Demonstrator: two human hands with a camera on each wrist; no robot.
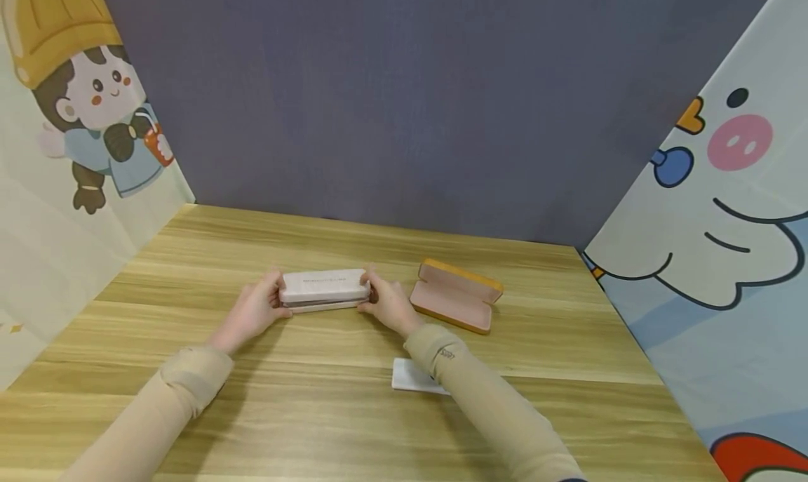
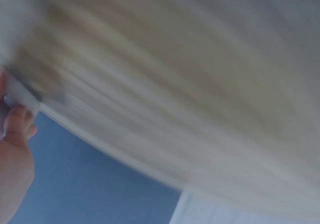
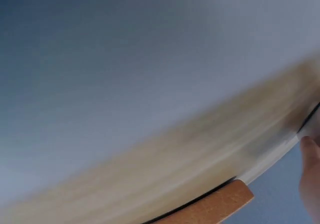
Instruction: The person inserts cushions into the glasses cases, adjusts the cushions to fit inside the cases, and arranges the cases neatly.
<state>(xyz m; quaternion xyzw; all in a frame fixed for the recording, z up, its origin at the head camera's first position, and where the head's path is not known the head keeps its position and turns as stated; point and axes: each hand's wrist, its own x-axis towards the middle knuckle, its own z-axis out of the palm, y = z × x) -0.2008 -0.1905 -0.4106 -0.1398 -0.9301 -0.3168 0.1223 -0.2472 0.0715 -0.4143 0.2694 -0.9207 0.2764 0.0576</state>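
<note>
A pale pinkish-white glasses case (image 1: 325, 286) is held between both hands near the middle of the table. Its lid stands slightly ajar, with a dark gap along the front edge. The left hand (image 1: 255, 306) grips the case's left end, thumb at the front and fingers at the back. At the opposite end the right hand (image 1: 390, 302) grips it the same way. What the case contains is hidden. In the left wrist view the left hand (image 2: 16, 149) shows at the left edge; in the right wrist view the right hand (image 3: 310, 171) shows at the right edge.
An orange glasses case (image 1: 451, 319) with pink lining lies opened to the right of the right hand. Partly under the right forearm is a white flat item (image 1: 413, 377), its kind unclear. The wood-grain table (image 1: 328, 412) meets a dark backdrop (image 1: 391, 117) and printed side panels.
</note>
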